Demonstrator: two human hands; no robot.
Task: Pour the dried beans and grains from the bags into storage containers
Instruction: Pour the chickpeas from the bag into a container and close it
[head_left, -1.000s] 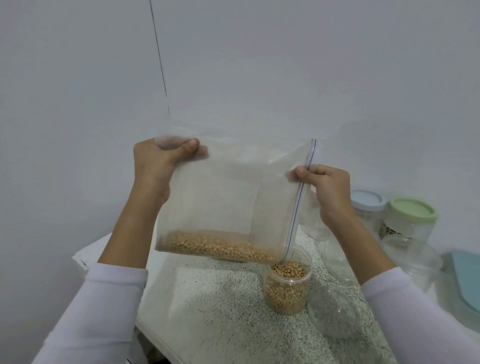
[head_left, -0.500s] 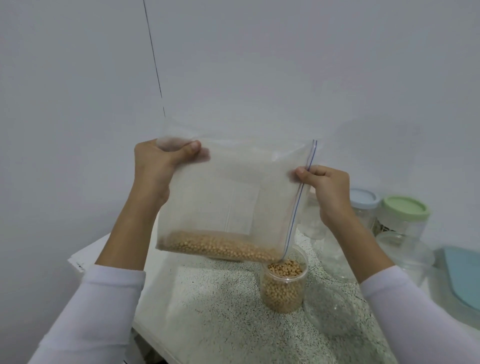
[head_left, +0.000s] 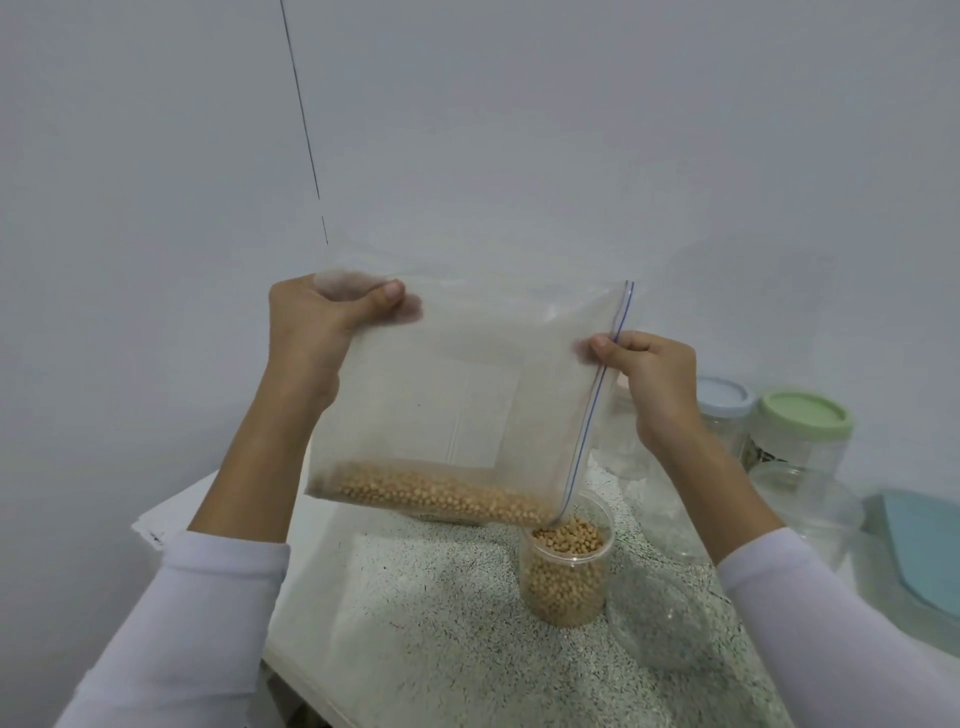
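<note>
We seem to be in a home kitchen or pantry corner: a speckled countertop set against a plain white wall, with lidded storage jars crowded along its far right edge and a clear tub of dried beans standing on it.

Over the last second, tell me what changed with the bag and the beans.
Little changed. The zip bag stays tilted, its lower corner at the clear jar, beans running in. The jar's fill looks about the same. The left hand and right hand keep their grips on the bag.
</note>
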